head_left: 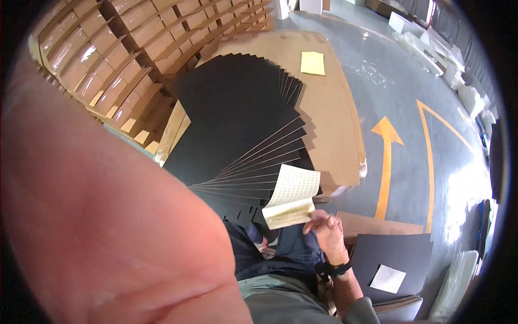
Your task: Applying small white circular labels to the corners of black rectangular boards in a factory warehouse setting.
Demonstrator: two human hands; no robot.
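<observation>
The right hand (328, 236) pinches the curling label sheet (295, 186) by the near edge of the surface (335, 127), best held lightly against creasing; the left hand's (135, 216) grip I cannot tell.

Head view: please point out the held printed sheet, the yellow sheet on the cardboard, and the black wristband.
Held printed sheet (293, 187): head view, on its raised upper part.
Yellow sheet (312, 63): head view, on its middle.
Black wristband (339, 269): head view, on its strap.
</observation>
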